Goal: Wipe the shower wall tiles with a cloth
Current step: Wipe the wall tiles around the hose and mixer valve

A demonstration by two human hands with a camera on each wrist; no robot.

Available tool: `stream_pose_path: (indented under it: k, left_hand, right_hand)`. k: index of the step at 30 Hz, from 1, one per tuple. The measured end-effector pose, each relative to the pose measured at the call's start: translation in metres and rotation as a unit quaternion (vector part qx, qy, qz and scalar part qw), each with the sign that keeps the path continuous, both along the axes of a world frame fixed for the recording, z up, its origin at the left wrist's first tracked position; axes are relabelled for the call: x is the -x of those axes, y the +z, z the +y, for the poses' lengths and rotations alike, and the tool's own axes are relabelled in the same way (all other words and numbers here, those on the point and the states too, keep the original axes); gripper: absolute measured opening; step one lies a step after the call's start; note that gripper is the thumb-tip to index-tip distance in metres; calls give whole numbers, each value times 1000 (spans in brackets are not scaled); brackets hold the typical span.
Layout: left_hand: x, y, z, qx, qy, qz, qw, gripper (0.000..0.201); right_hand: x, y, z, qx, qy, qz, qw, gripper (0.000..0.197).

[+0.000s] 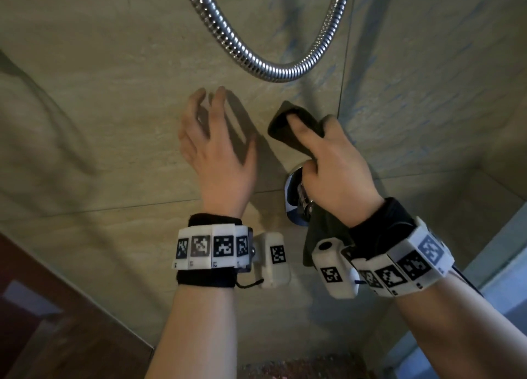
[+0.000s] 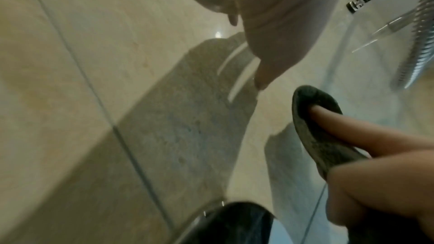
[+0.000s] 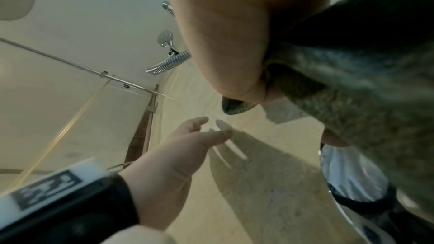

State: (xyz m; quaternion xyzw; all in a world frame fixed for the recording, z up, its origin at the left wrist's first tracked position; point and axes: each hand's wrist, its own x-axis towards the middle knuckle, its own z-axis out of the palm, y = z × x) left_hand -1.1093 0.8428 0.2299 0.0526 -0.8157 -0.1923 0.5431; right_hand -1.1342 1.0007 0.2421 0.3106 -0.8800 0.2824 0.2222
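A dark grey cloth (image 1: 288,127) is gripped in my right hand (image 1: 328,162), whose index finger lies on it and presses it toward the beige wall tiles (image 1: 114,107). The cloth's tail hangs down under my right wrist. In the left wrist view the cloth (image 2: 314,131) shows with a finger tucked into its fold. From the right wrist view the cloth (image 3: 352,90) fills the right side. My left hand (image 1: 214,147) is beside it on the left, fingers spread and relaxed, holding nothing, fingertips close to the tile.
A chrome shower hose (image 1: 256,56) loops above both hands. A round chrome valve fitting (image 1: 295,199) sits on the wall under my right hand. A vertical grout line (image 1: 343,79) runs just right of the cloth. Glass panel and rail (image 3: 77,66) stand to the left.
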Motion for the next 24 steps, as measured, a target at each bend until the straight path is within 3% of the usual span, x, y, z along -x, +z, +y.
stream_pose_path:
  k: [5, 9, 13, 18, 24]
  left_hand:
    - [10, 26, -14, 71, 60, 103, 990, 49]
    - [25, 40, -21, 80, 80, 81, 990, 53]
    - [37, 29, -30, 81, 101, 57, 990, 54]
    - [47, 19, -37, 119, 130, 72, 982, 52]
    - [48, 17, -34, 128, 159, 77, 976, 54]
  right_hand:
    - [-2, 1, -5, -51, -19, 13, 998, 73]
    - [-3, 3, -12, -80, -42, 4, 996, 74]
    - [1, 4, -19, -118, -72, 5, 990, 71]
    - [6, 10, -10, -85, -148, -28, 985, 70]
    - [-3, -1, -23, -147, -126, -38, 980, 69]
